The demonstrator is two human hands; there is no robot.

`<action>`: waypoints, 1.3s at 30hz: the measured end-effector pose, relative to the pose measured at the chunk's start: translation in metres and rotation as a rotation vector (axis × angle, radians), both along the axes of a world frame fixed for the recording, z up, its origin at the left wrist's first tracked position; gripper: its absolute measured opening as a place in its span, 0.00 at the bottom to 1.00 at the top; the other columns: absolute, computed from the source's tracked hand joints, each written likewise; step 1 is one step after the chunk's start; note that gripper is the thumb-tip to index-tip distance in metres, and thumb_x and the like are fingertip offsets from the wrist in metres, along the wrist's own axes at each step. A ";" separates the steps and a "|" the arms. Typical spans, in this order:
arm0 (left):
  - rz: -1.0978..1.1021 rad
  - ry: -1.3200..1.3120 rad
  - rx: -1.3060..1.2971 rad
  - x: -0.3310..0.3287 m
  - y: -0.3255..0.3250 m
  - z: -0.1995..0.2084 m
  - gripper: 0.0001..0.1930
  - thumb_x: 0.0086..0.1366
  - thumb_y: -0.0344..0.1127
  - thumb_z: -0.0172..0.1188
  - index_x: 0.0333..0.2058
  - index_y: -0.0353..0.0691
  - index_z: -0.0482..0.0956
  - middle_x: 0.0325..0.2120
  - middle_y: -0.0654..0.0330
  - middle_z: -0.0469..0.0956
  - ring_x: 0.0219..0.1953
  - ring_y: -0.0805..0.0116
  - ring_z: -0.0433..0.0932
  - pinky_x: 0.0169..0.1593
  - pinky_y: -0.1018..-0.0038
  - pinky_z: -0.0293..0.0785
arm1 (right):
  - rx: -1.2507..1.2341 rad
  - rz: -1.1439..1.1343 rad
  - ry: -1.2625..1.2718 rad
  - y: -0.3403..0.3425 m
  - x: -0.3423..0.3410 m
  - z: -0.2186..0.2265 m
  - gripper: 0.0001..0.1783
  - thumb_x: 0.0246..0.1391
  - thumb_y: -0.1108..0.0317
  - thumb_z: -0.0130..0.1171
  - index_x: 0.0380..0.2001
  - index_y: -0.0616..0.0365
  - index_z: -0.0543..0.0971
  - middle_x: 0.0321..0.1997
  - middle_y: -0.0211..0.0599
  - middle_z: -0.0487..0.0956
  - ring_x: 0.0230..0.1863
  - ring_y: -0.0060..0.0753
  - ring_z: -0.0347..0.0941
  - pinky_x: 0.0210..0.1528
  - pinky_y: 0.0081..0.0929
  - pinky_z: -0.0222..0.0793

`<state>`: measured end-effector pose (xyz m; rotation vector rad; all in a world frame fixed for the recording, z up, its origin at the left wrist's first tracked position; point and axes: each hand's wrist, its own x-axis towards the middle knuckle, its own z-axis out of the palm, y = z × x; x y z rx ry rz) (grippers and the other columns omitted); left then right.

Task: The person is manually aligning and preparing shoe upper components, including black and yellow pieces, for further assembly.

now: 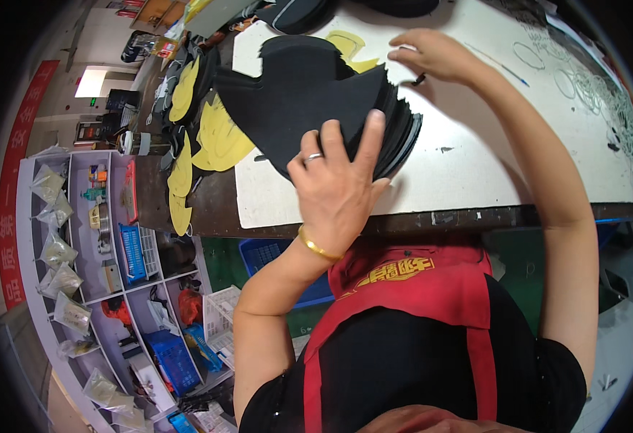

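Observation:
A thick stack of black cut sheet pieces, curved and notched in outline, lies on the white board. My left hand, with a ring and a gold bracelet, rests on the stack's near right part, fingers spread and pressing down. The layered edges fan out on the right side. My right hand is above the board just right of the stack, fingers partly extended with a gap between them and nothing visible in them. A small dark piece shows beside it; what it is I cannot tell. Yellow cut pieces lie behind the stack.
More yellow pieces lie left of the white board. Tangled pale elastic loops and a pen are at the right. Black rounded items sit at the back. A shelf unit holding bags and baskets stands left.

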<state>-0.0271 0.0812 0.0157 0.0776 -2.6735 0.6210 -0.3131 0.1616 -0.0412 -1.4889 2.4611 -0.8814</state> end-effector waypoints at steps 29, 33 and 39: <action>0.025 -0.008 0.287 0.000 -0.024 0.014 0.51 0.42 0.59 0.76 0.62 0.39 0.68 0.51 0.43 0.72 0.50 0.44 0.72 0.51 0.57 0.71 | -0.130 0.066 -0.460 0.043 0.049 -0.010 0.17 0.65 0.59 0.59 0.45 0.63 0.83 0.35 0.37 0.84 0.34 0.24 0.80 0.41 0.23 0.79; 0.091 -0.055 0.219 0.002 -0.010 0.008 0.59 0.37 0.60 0.78 0.66 0.38 0.61 0.54 0.37 0.70 0.54 0.40 0.72 0.55 0.55 0.72 | -0.067 -0.012 -0.533 0.044 0.064 0.006 0.19 0.64 0.58 0.59 0.47 0.64 0.82 0.34 0.37 0.83 0.30 0.22 0.78 0.33 0.23 0.78; 0.123 -0.055 0.155 0.006 -0.006 -0.010 0.64 0.32 0.59 0.80 0.67 0.37 0.58 0.59 0.31 0.65 0.59 0.31 0.66 0.62 0.49 0.65 | 0.358 0.034 -0.125 0.015 0.087 0.025 0.25 0.61 0.52 0.58 0.39 0.69 0.83 0.30 0.45 0.82 0.26 0.30 0.78 0.27 0.29 0.74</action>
